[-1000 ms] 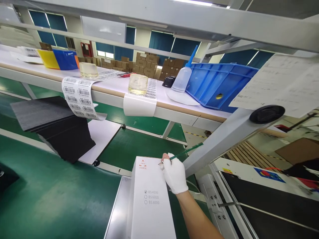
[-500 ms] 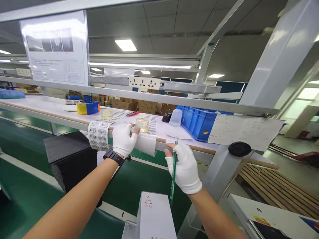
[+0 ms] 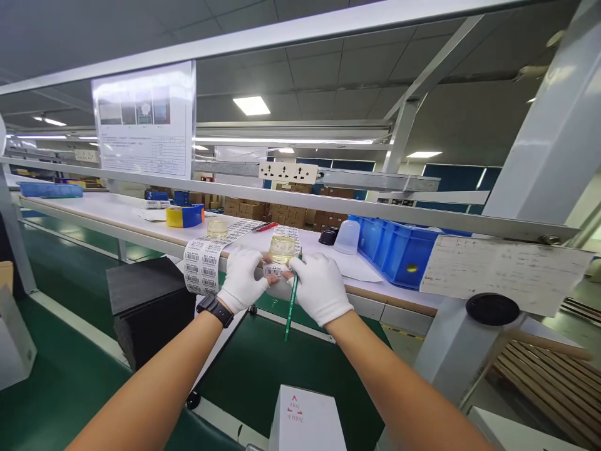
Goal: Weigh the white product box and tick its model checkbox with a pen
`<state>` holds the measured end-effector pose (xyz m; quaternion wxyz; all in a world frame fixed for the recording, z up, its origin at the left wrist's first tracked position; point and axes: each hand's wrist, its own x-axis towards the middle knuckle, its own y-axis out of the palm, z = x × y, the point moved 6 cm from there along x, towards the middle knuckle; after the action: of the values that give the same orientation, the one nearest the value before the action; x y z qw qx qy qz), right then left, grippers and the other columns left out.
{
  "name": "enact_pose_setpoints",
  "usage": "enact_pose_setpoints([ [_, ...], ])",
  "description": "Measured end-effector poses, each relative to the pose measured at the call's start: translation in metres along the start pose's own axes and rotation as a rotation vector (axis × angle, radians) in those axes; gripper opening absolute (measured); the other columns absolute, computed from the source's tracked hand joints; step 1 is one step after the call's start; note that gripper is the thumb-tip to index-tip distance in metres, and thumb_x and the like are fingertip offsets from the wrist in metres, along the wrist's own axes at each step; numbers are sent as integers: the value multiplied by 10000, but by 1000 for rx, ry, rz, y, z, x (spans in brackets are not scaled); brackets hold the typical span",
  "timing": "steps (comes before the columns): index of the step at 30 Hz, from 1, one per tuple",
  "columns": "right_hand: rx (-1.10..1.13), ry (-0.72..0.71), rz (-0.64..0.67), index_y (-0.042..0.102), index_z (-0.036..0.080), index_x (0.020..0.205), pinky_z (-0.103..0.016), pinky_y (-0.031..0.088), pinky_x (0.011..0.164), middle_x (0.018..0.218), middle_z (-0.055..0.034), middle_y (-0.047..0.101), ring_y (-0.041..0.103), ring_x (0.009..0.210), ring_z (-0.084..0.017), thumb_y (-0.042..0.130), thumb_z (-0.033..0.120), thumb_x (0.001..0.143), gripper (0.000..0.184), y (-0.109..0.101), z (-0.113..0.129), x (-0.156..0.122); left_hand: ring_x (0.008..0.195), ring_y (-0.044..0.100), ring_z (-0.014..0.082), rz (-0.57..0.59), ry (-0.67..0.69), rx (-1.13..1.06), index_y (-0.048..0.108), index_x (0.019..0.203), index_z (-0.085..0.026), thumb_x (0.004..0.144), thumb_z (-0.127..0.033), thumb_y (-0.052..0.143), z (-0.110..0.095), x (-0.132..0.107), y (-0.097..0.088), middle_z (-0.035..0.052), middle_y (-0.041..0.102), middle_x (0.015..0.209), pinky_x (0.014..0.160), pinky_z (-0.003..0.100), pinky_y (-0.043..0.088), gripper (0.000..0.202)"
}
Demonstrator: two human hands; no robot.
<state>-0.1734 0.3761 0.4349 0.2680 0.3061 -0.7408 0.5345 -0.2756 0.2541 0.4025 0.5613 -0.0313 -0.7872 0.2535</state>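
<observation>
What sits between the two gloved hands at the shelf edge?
In the head view, a small barcode label is pinched between the left hand and the right hand. The green pencil hangs from the right hand beside it.

Both gloved hands pinch a barcode label at the shelf edge; right hand also holds a green pencil, left hand opposite.

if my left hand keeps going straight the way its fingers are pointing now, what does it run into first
Most likely the small barcode label at its fingertips, which the left hand and right hand are already pinching. Just beyond sits the clear tape roll on the shelf edge; depth is hard to judge.
</observation>
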Motion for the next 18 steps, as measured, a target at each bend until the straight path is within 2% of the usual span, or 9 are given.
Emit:
enact_pose_setpoints([
  [4,-17,-105,-99,680,202,783,-375,250,662,718,-76,578,494,766,-250,584,209,898,150,-5,8,-1,922,602,257,8,15,-3,631,908,-211,757,-407,731,-2,1,-1,51,697,939,855,436,402,267],
  [7,6,-141,-172,667,188,750,-365,246,651,697,-72,542,453,733,-232,552,171,876,171,-6,10,-3,928,603,261,27,-3,-2,628,871,-211,739,-424,734,-3,1,-2,50,690,911,869,447,404,272],
  [11,-9,-186,-280,684,189,790,-361,240,639,695,-73,520,433,739,-239,544,146,848,157,-6,16,-4,919,605,274,112,-25,28,644,922,-199,596,-456,835,-4,2,-1,51,674,897,868,466,419,457],
  [13,-23,-224,-343,694,176,831,-363,243,625,701,-82,528,441,738,-243,512,154,887,192,-11,23,-9,941,608,295,160,-30,39,656,965,-197,534,-464,869,-1,5,-1,70,682,941,861,474,437,550],
  [16,124,-257,-421,692,156,933,-361,311,638,766,-92,595,500,763,-239,436,148,966,257,-23,38,-35,1003,615,319,211,27,34,660,1048,-194,502,-483,890,2,11,-8,94,687,1013,926,515,463,659],
  [18,393,-156,-405,667,163,976,-347,392,686,829,-80,635,554,788,-220,447,153,989,221,-27,40,-68,1140,585,345,229,96,36,632,1150,-179,504,-471,902,0,3,-15,122,667,1158,1049,558,437,759],
])
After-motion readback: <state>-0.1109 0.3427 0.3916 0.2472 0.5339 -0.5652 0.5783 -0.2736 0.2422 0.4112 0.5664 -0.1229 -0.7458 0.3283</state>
